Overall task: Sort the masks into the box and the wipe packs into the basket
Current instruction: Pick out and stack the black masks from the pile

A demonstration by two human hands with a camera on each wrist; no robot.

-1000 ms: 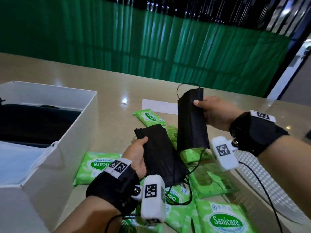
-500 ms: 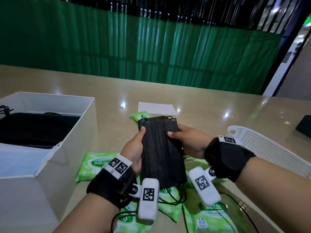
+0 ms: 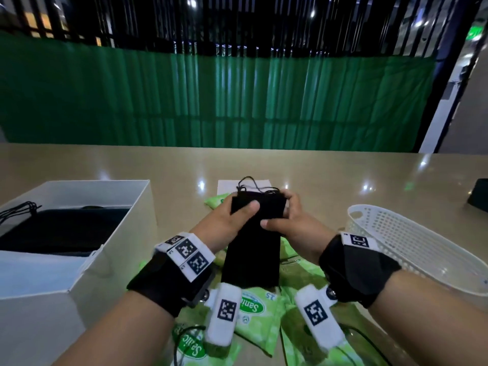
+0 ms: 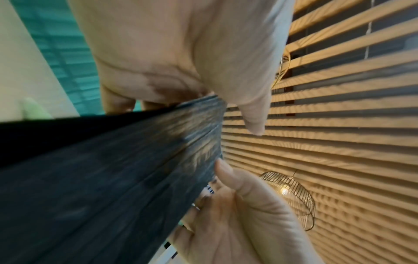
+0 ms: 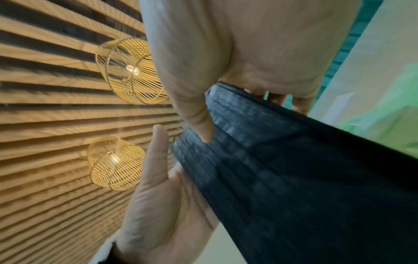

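A stack of black masks (image 3: 253, 241) is held up between both hands above the table. My left hand (image 3: 232, 217) grips its left edge with the thumb across the front. My right hand (image 3: 285, 220) grips the right edge, thumb pressed on the front. The wrist views show the same black masks (image 4: 113, 169) (image 5: 294, 178) pinched between thumb and fingers. A white box (image 3: 126, 207) at the left holds dark masks. A white perforated basket (image 3: 412, 244) stands at the right. Green wipe packs (image 3: 253, 310) lie on the table under my wrists.
A white sheet of paper (image 3: 227, 186) lies beyond the hands. A dark object (image 3: 479, 196) sits at the far right edge. A green curtain (image 3: 211, 101) runs behind the beige table (image 3: 343, 175). Black cables trail from my wrists.
The two separate masks were brought together into one stack held by both hands. The hands rose and moved slightly forward; the view tilted upward.
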